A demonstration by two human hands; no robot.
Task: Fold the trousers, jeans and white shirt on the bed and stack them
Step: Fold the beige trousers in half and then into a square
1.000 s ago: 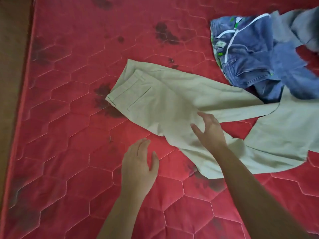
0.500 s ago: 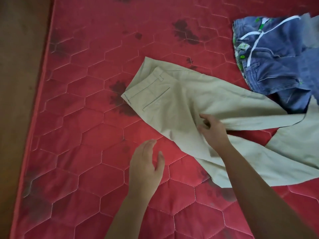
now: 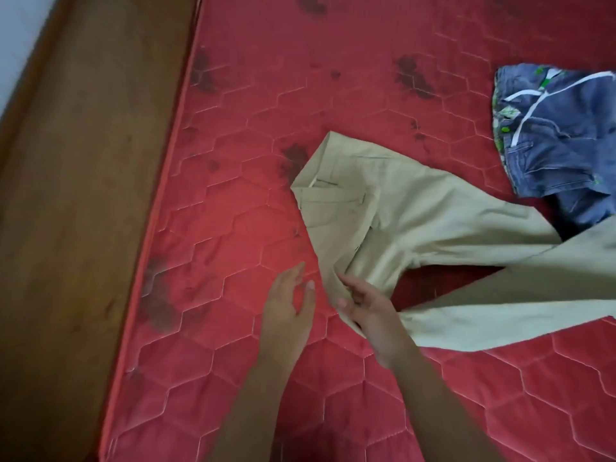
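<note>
Beige trousers [image 3: 430, 225] lie on the red quilted mattress [image 3: 253, 155], waist toward the left and both legs running off to the right. Their waist part is turned over onto itself, showing the inside. My right hand [image 3: 363, 303] pinches the near edge of the trousers at the seat. Just left of it my left hand [image 3: 288, 308] hovers over bare mattress, fingers spread, holding nothing. Blue jeans [image 3: 553, 141] with a white drawstring lie crumpled at the far right, touching the upper trouser leg. No white shirt is in view.
A brown wooden bed frame [image 3: 86, 211] runs along the mattress's left side, with a strip of pale floor [image 3: 16, 35] beyond it. Dark stains mark the mattress in several spots.
My right hand has closed on the trousers' near edge and drawn it toward me, flipping the waist over. The view has swung left, bringing the wooden frame in.
</note>
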